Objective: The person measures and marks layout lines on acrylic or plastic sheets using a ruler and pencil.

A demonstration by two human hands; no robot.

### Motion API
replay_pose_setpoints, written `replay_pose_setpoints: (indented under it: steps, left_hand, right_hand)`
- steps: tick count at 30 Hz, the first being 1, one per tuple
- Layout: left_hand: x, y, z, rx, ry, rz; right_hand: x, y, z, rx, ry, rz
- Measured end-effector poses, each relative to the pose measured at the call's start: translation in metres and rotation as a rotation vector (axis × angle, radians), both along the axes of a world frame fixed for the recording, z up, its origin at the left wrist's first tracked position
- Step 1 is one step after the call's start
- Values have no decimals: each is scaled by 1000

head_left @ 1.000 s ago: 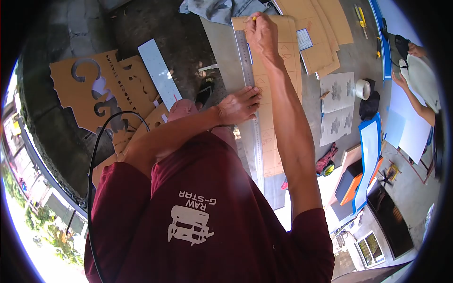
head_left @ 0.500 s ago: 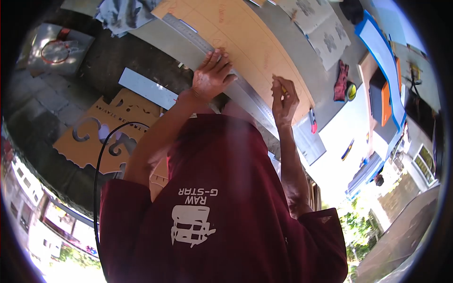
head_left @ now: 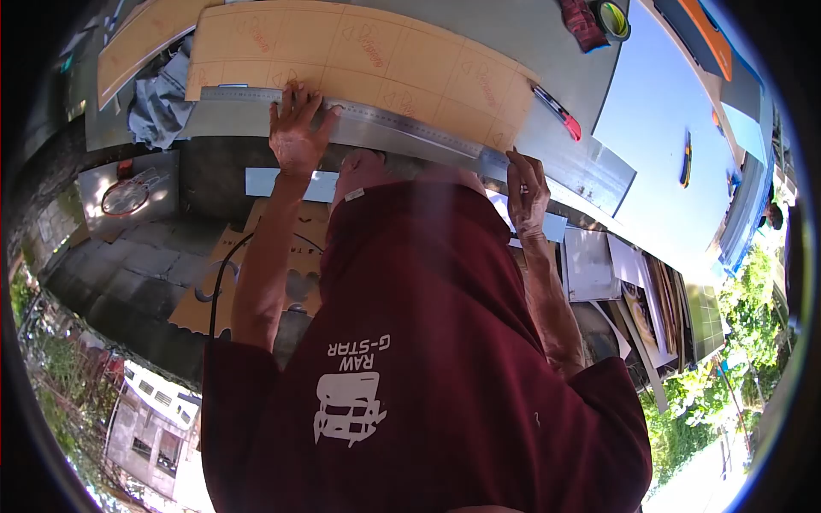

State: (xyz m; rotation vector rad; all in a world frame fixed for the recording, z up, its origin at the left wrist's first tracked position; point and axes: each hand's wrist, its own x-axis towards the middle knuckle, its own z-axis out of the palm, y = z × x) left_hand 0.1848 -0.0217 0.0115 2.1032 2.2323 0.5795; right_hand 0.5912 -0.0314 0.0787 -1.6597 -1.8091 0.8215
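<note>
A long brown paper-faced sheet point(head_left: 342, 47) with red print and faint drawn lines lies in front of me. Along its near edge runs a metal ruler point(head_left: 402, 126). My left hand point(head_left: 296, 141) presses on the ruler left of its middle, fingers spread. Close to the ruler's right end, my right hand point(head_left: 528, 195) is closed in a pinch at the sheet's near corner. A slim pencil-like thing seems to be between its fingertips, mostly hidden. Just past the sheet's right end lies a red and black utility knife point(head_left: 558, 113).
A tape roll point(head_left: 613, 20) and dark red cloth point(head_left: 585, 24) lie at the far right. Further right is a yellow and dark-blue cutter point(head_left: 687, 160). Grey cloth point(head_left: 161, 103) lies left. Below are a cut-out brown panel point(head_left: 205, 295) and leaning boards point(head_left: 654, 299).
My view has turned, so the sheet and ruler lie more level. My right hand has come down from above the sheet to its near corner; my left hand stays on the ruler.
</note>
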Motion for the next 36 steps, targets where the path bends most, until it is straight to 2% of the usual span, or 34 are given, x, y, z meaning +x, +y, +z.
replay_pose_setpoints:
  steps: [7,11,15,16,19,22,25,29,30,33,36]
  left_hand:
    - [8,1,9,-66,-28,76]
    - [10,-1,7,-37,-43,129]
    - [14,-6,1,-24,-28,238]
    - [12,-8,-3,48,-48,247]
    - [11,-12,-15,53,-36,387]
    - [21,-11,-5,3,-191,486]
    - [24,-13,-4,-23,-208,570]
    - [28,-14,-4,-74,-285,630]
    - [31,-12,2,-100,-371,657]
    - [32,-12,6,-109,-418,656]
    - [31,-13,5,-60,-453,638]
  right_hand:
    - [38,-8,-30,168,-145,120]
    - [47,-6,-38,184,-136,221]
    - [46,4,-30,140,-86,220]
    - [43,5,-24,104,-59,207]
    - [25,19,-11,30,70,215]
    - [-7,31,6,-7,173,186]
    - [-36,34,9,-68,255,171]
    - [-80,36,2,-174,377,181]
    - [-92,36,0,-190,405,185]
    - [-122,39,0,-250,374,188]
    - [-153,47,3,-402,528,159]
